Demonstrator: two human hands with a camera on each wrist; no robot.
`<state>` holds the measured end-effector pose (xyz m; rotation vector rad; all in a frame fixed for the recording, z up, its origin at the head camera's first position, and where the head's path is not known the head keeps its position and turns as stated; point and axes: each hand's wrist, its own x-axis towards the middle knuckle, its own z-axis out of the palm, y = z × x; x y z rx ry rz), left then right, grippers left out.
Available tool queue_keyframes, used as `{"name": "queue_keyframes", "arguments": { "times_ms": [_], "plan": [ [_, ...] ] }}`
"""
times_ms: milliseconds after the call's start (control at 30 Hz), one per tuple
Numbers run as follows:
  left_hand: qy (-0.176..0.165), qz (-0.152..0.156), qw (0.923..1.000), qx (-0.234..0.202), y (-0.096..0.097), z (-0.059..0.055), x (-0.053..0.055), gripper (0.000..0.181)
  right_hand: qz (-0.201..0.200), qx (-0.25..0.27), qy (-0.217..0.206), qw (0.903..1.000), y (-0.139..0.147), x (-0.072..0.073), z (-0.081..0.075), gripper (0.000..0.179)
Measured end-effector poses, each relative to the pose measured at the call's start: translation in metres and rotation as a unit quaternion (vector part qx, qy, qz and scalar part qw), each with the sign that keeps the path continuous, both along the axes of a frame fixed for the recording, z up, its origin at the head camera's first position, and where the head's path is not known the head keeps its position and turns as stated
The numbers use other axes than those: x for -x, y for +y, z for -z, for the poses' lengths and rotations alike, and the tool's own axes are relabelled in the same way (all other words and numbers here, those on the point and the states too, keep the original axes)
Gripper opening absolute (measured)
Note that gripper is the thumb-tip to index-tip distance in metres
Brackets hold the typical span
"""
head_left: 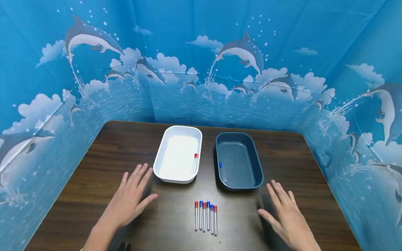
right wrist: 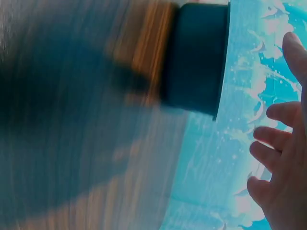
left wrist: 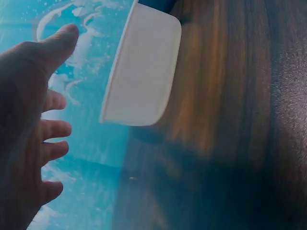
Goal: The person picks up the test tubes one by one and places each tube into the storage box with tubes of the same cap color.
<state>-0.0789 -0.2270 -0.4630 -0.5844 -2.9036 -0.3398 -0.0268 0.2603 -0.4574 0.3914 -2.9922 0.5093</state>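
Note:
My left hand (head_left: 130, 197) is held with fingers spread, left of the white tray (head_left: 176, 153), and holds nothing. To the right of the dark blue tray (head_left: 240, 157), my right hand (head_left: 287, 216) also spreads its fingers with nothing in them. A red-capped tube (head_left: 195, 163) leans inside the white tray along its right side. Inside the dark tray lies a blue-capped tube (head_left: 222, 172) at the left side. Between the hands, several clear tubes (head_left: 204, 218) with red or blue caps lie side by side in a row on the table.
The dark wood table (head_left: 125, 139) ends at a back edge just behind both trays. A blue curtain (head_left: 176, 97) printed with dolphins hangs around its back and sides. A small black object (head_left: 124, 246) shows at the bottom edge near the left forearm.

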Motion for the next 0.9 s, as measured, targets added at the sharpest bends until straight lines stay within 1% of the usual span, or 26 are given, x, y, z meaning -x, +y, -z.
{"name": "queue_keyframes", "arguments": {
  "times_ms": [133,233,300,400,500,567,633,800,900],
  "plan": [
    [-0.011,-0.008,0.9995,-0.03,-0.002,0.009,0.009,0.083,-0.002,0.022,-0.031,0.9993,-0.012,0.0,0.0,0.077],
    [-0.028,-0.015,0.9982,-0.051,-0.004,0.018,0.015,0.083,-0.001,0.031,-0.071,0.997,-0.026,0.0,0.002,0.078],
    [-0.041,-0.02,0.997,-0.062,-0.004,0.024,0.019,0.083,-0.006,0.026,-0.098,0.9949,-0.036,0.0,0.005,0.08],
    [-0.051,-0.028,0.9954,-0.076,-0.003,0.031,0.026,0.085,-0.032,0.02,-0.128,0.991,-0.049,0.001,0.011,0.085],
    [-0.055,-0.035,0.9938,-0.09,-0.002,0.037,0.034,0.085,-0.07,0.017,-0.148,0.9864,-0.063,0.003,0.019,0.091],
    [-0.06,-0.035,0.9925,-0.1,-0.002,0.041,0.038,0.086,-0.092,0.014,-0.152,0.9839,-0.071,0.005,0.025,0.095],
    [-0.065,-0.034,0.9911,-0.112,-0.002,0.044,0.042,0.086,-0.11,0.007,-0.148,0.9829,-0.078,0.006,0.03,0.099],
    [-0.071,-0.033,0.9874,-0.138,-0.001,0.05,0.047,0.086,-0.144,-0.008,-0.106,0.9839,-0.088,0.008,0.042,0.104],
    [-0.071,-0.036,0.9857,-0.148,0.0,0.052,0.049,0.085,-0.156,-0.014,-0.095,0.983,-0.092,0.01,0.047,0.105]
  ]
}}
